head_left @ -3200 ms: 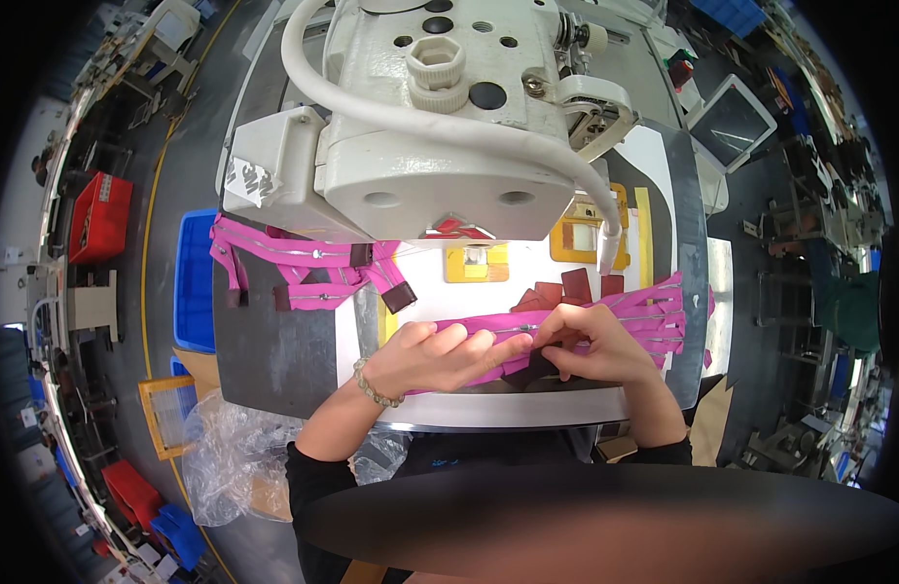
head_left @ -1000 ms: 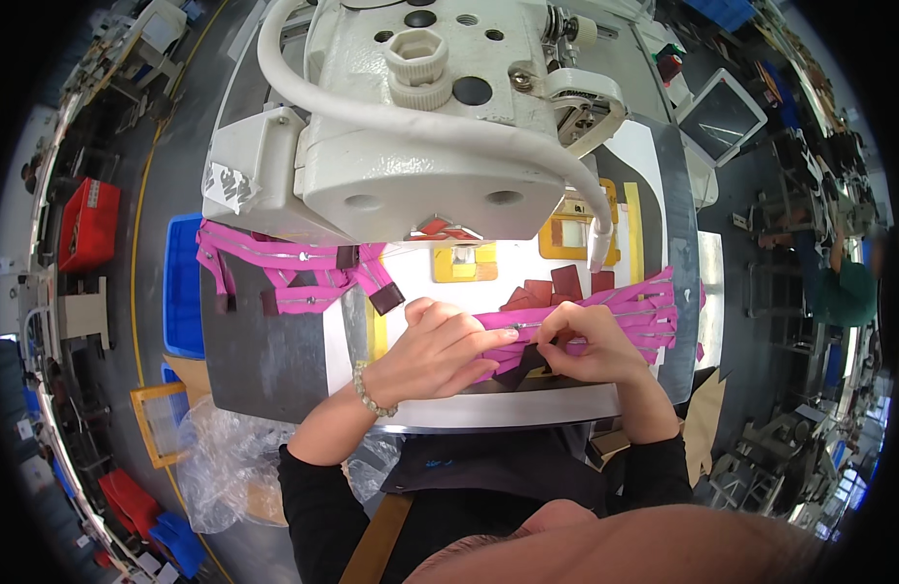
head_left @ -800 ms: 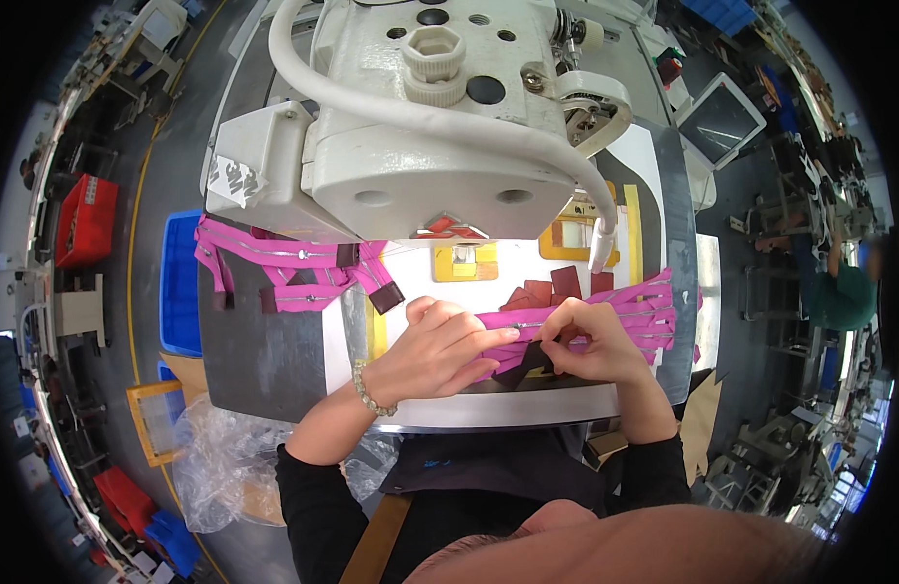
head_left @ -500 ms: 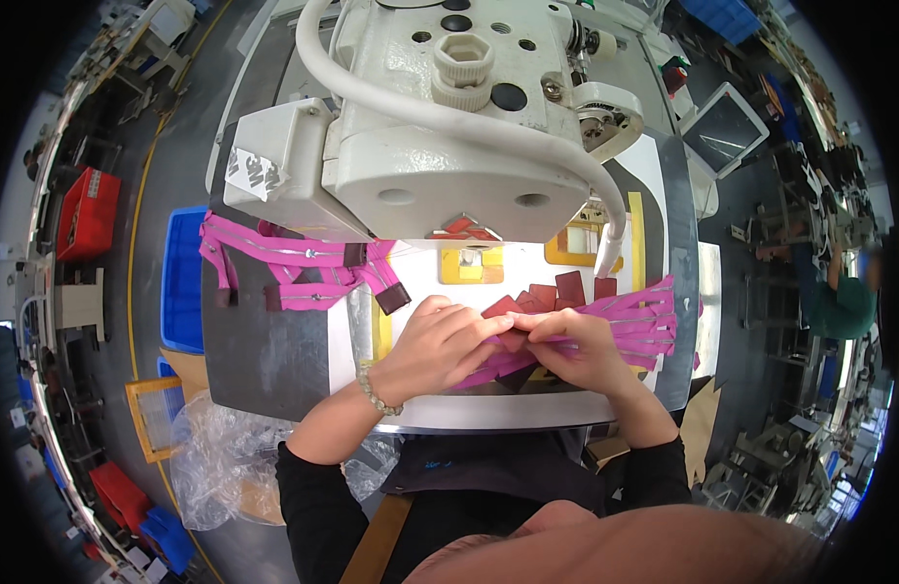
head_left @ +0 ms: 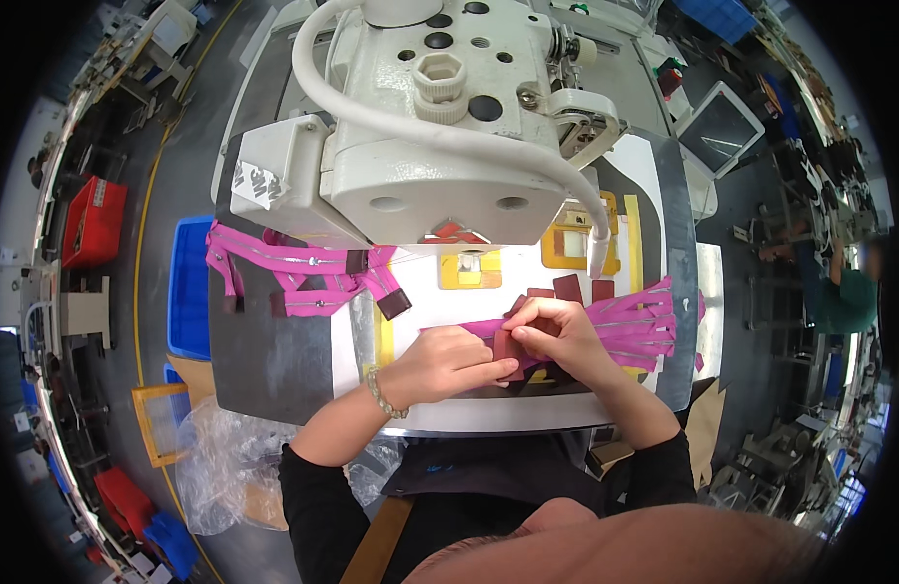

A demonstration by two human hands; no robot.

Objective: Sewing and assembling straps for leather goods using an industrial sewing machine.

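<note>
- The sewing table [head_left: 274, 360] has a dark grey top with a white panel in the middle.
- A large white sewing machine [head_left: 430, 127] stands on it.
- Pink straps [head_left: 304, 282] lie at left.
- More pink straps [head_left: 634, 326] lie at right.
- Yellow frame templates [head_left: 576, 234] lie under the machine head.

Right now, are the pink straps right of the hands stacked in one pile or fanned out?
Fanned out. The pink straps spread flat in separate bands across the table, ends apart; right hand and left hand meet at their near ends.
</note>
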